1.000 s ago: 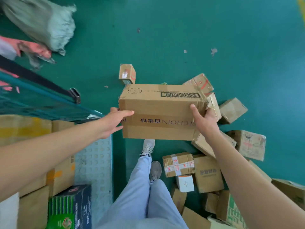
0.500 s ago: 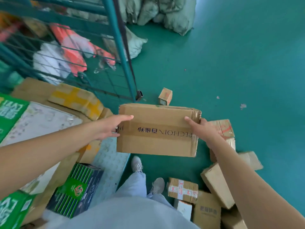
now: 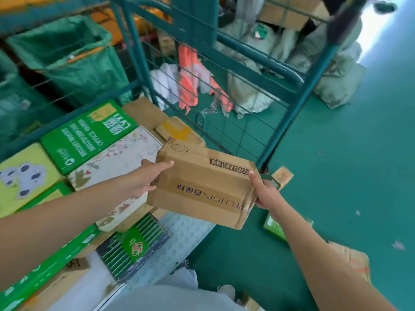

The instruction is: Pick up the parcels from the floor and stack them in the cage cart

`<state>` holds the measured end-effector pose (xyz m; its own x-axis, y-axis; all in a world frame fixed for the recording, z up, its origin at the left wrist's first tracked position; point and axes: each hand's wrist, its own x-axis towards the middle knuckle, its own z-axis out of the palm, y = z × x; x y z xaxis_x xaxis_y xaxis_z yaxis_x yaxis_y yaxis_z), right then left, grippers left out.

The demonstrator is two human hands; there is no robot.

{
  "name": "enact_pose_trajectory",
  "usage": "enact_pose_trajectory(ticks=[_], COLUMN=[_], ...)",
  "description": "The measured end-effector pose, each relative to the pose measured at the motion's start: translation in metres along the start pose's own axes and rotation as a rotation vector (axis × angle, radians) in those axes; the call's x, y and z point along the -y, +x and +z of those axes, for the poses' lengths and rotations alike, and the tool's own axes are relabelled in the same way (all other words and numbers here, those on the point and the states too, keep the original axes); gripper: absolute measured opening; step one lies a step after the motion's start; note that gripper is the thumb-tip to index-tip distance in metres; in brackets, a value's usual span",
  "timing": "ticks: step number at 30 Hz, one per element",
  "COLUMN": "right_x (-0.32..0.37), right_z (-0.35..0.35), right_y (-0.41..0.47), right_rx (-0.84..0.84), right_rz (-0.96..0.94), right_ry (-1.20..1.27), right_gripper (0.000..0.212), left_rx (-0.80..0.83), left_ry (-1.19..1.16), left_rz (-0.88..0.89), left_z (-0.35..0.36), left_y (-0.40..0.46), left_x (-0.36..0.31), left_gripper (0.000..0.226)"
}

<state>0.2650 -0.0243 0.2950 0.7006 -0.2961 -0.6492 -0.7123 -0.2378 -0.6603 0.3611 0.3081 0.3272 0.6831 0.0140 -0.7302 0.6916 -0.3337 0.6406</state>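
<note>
You clamp the box [image 3: 203, 188] between left hand [image 3: 143, 179] and right hand [image 3: 266, 194], midair at the cart [image 3: 298, 104] edge, above the stack [image 3: 116, 162]. Side-squeeze only, box tilted: it may slip or clip the post.

Parcel depot: cage cart [image 3: 289, 122], sacks [image 3: 247, 93].
</note>
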Motion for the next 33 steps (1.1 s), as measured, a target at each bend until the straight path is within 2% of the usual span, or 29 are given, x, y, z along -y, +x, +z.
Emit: enact_pose_trajectory(ticks=[2, 8, 11, 14, 16, 18, 20, 24, 27, 31, 33], right_x=[0.027, 0.091, 0.112, 0.131, 0.145, 0.157, 0.166, 0.182, 0.206, 0.233, 0.249], right_z=[0.024, 0.083, 0.103, 0.121, 0.131, 0.140, 0.148, 0.162, 0.174, 0.194, 0.206], right_y=[0.008, 0.036, 0.052, 0.067, 0.073, 0.084, 0.096, 0.122, 0.150, 0.187, 0.213], right_rx=[0.021, 0.092, 0.120, 0.125, 0.131, 0.158, 0.194, 0.230, 0.272, 0.341, 0.372], right_rz=[0.002, -0.042, -0.061, -0.058, -0.064, -0.048, -0.012, 0.056, 0.094, 0.128, 0.127], right_ry=[-0.013, -0.099, -0.119, -0.117, -0.111, -0.063, 0.017, 0.101, 0.169, 0.254, 0.266], right_gripper=[0.107, 0.115, 0.118, 0.117, 0.109, 0.087, 0.068, 0.061, 0.067, 0.056, 0.068], left_rx=[-0.025, -0.078, -0.051, -0.060, -0.108, -0.123, -0.136, -0.187, -0.237, -0.277, -0.327], left_ry=[-0.035, -0.144, -0.163, -0.140, -0.157, -0.125, -0.094, -0.007, 0.069, 0.124, 0.184], left_rz=[-0.015, -0.027, -0.018, -0.002, 0.031, 0.063, 0.084, 0.129, 0.190, 0.243, 0.257], left_z=[-0.029, -0.102, -0.127, -0.146, -0.155, -0.164, -0.172, -0.183, -0.195, -0.212, -0.221], left_y=[0.006, 0.028, 0.039, 0.055, 0.062, 0.077, 0.091, 0.114, 0.138, 0.178, 0.208], left_x=[0.002, 0.002, -0.003, -0.012, -0.023, -0.034, -0.047, -0.079, -0.113, -0.154, -0.177], left_gripper=[0.080, 0.085, 0.085, 0.068, 0.064, 0.079, 0.082, 0.065, 0.057, 0.073, 0.080])
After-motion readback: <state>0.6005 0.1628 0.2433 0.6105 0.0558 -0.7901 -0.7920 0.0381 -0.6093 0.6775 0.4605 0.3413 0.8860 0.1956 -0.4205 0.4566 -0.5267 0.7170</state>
